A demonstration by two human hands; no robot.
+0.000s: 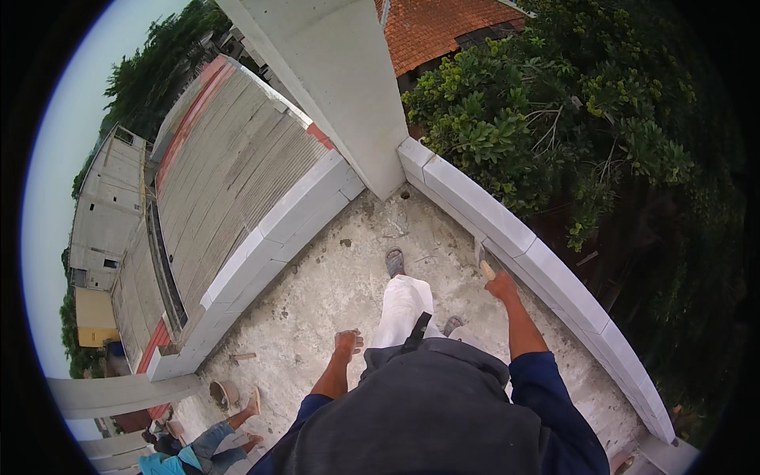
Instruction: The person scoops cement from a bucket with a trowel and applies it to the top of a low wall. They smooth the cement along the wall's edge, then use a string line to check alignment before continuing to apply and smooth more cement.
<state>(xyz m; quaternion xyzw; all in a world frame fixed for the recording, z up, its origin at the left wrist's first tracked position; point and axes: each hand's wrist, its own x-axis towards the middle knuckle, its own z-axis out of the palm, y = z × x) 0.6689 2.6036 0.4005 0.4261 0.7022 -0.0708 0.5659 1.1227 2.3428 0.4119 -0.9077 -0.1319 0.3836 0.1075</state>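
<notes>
My right hand [500, 286] is closed round the pale wooden handle of a trowel [487, 271]. The grey blade points away from me, close to the inner face of the low block wall [534, 257] on the right. Nothing shows in my left hand [348, 342]; it hangs beside my left leg with its fingers loosely apart. Below me is rough, stained concrete floor [317, 293], where my sandalled feet stand.
A concrete column [348, 87] rises at the corner where the right wall meets the left block wall [269, 237]. Beyond them lie corrugated roofs [237, 150] and trees [538, 119]. At lower left, a co-worker [210, 451] is near a bucket [225, 393].
</notes>
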